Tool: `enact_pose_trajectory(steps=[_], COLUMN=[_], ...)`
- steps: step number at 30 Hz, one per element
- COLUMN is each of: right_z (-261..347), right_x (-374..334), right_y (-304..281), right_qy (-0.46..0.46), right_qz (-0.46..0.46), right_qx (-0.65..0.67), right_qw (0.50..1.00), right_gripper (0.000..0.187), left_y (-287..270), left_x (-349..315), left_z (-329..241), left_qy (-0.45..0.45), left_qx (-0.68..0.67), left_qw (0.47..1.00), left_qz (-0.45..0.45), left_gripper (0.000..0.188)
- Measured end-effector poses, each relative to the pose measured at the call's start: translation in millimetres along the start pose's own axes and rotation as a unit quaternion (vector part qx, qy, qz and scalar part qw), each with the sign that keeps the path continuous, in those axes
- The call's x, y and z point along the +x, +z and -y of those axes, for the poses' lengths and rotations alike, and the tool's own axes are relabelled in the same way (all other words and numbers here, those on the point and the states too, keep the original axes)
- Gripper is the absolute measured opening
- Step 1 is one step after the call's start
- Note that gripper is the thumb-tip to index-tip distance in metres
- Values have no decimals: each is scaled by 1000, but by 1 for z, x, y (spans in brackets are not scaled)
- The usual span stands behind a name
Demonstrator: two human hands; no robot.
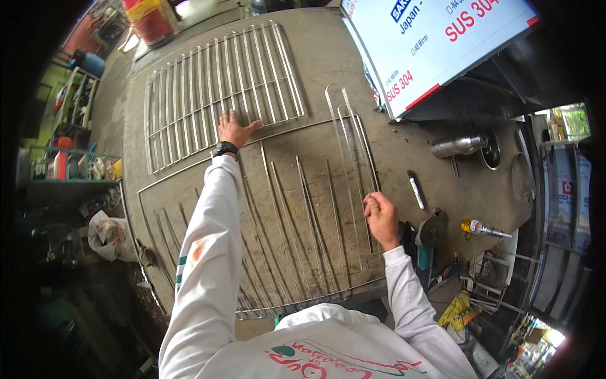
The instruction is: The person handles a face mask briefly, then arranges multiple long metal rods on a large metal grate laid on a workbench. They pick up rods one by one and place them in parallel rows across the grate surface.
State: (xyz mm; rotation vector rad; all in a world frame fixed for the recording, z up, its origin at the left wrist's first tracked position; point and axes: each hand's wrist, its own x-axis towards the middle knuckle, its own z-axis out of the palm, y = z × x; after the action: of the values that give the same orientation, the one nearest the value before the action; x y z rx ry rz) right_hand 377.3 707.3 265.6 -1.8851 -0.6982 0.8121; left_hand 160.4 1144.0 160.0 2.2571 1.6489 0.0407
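1 view: head-worn fisheye, left of 2 side-by-side cameras. Looks steeply down from above wearer's shirt [334, 338], facing forward across bench [404, 158]; upright, unmirrored. Near enough for left hand [235, 132] and right hand [382, 220] to show whole, sleeves [211, 243] below. Wide field (straight edges bow, corners go black) puts shelf [76, 181] at rim.

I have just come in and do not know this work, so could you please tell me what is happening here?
A person in white sleeves is handling metalwork on a table. The left hand lies spread over the near edge of a barred metal grate. The right hand is curled beside the right side of a larger rod frame; whether it grips is unclear. Thin rods lie within that frame. A marker pen lies farther right.
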Motion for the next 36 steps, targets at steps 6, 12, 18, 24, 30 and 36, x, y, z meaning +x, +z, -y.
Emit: enact_pose_trajectory(steps=[6, 12, 18, 24, 30, 36], right_z=[-49, -61, -59, -61, -62, -60], right_x=[19, 28, 38, 39, 28, 23], right_y=[27, 39, 56, 56, 63, 68], right_qy=[19, 58, 49, 11, -64, -54], right_qz=[9, -4, -21, -45, -54, -38], right_qx=[-68, -93, -101, -195, -299, -365], right_qw=[997, 994, 993, 980, 950, 929], right_gripper=[17, 18, 16, 14, 19, 26], left_y=[16, 21, 5, 33, 60, 55], left_x=[46, 85, 103, -71, -249, -286], left_z=[36, 37, 40, -79, -122, -139], left_qy=[56, 79, 65, 190, 173, 164], left_qx=[-23, -28, 14, -303, -289, -313], left_qw=[997, 995, 989, 921, 939, 933], left_qz=[-40, -57, -134, -152, 67, 70], left_gripper=[115, 110, 100, 32, 28, 27])
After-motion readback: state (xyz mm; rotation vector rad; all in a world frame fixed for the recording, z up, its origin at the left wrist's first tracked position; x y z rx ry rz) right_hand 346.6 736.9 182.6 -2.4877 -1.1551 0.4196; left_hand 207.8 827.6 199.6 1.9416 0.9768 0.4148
